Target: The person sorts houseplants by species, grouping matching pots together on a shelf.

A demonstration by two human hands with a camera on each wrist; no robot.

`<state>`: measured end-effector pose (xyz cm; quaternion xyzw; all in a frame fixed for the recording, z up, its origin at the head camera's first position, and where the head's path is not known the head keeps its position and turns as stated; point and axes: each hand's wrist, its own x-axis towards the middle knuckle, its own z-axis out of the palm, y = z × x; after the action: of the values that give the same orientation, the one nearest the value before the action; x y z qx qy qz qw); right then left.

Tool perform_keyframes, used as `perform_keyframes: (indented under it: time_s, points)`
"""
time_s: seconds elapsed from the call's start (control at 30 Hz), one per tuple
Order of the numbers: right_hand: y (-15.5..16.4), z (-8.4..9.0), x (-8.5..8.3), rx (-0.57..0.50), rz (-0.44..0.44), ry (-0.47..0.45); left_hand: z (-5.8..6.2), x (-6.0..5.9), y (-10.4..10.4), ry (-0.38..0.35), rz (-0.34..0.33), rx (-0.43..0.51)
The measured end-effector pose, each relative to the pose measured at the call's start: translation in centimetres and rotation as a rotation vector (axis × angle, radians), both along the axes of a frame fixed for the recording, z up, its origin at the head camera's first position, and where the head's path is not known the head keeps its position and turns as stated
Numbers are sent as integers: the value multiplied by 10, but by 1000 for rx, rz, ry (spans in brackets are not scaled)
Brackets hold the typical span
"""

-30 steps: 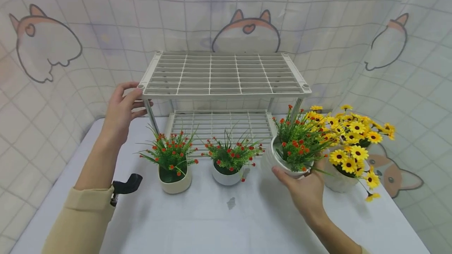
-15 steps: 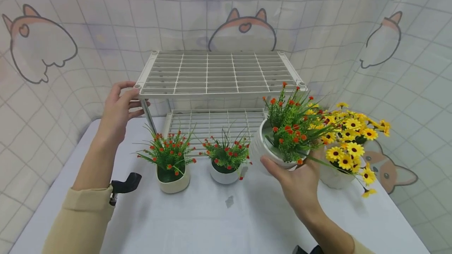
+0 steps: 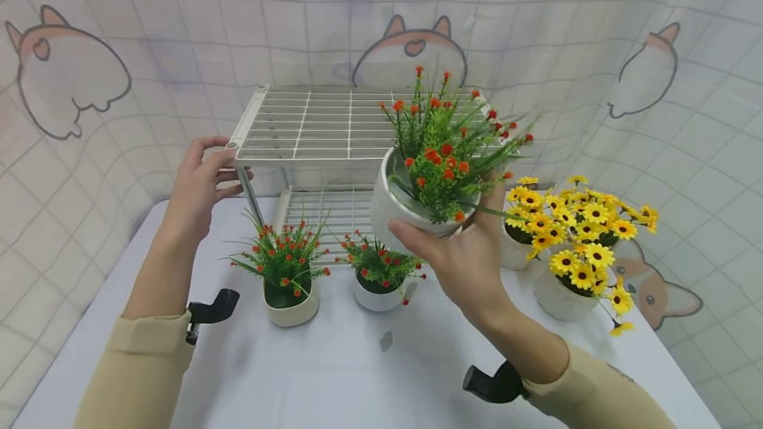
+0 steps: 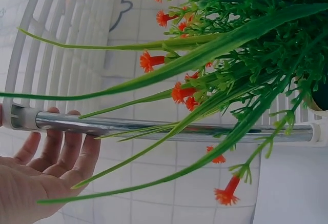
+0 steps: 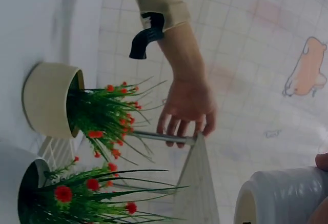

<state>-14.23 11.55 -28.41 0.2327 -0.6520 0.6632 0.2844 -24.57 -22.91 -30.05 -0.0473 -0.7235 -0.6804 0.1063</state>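
Observation:
My right hand (image 3: 444,247) grips a white ribbed pot of red-flowered greenery (image 3: 396,207) from below and holds it in the air. The pot hangs tilted in front of the right part of the rack's top shelf (image 3: 322,124); its rim also shows in the right wrist view (image 5: 287,196). My left hand (image 3: 208,177) holds the front left corner of the white two-tier wire rack, fingers curled round the chrome post (image 4: 154,129) just under the top shelf. The right wrist view shows that left hand (image 5: 187,106) on the post.
On the white table (image 3: 334,376) before the rack stand a beige pot (image 3: 292,310) and a small white pot (image 3: 378,298), both with red flowers. Two white pots of yellow daisies (image 3: 560,300) stand at the right. A patterned curtain hangs close behind.
My right hand has lifted the red-flowered pot from table height beside the daisies, up and to the left, to the level of the top shelf. The left hand has stayed on the rack corner.

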Motion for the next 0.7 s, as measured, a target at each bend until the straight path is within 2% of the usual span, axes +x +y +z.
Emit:
perform_keyframes:
  time_s: [0.13, 0.3, 0.53, 0.7]
  points:
    - [-14, 18, -8, 19, 35, 12, 0, -1, 0, 2, -7, 27]
    - [-34, 38, -17, -17, 90, -69, 2, -1, 2, 4, 2, 25]
    - [-63, 50, -49, -53, 119, -64, 1, -1, 5, 14, -6, 41]
    - [-86, 60, -70, -28, 91, -116, 0, 0, 2, 14, -11, 68]
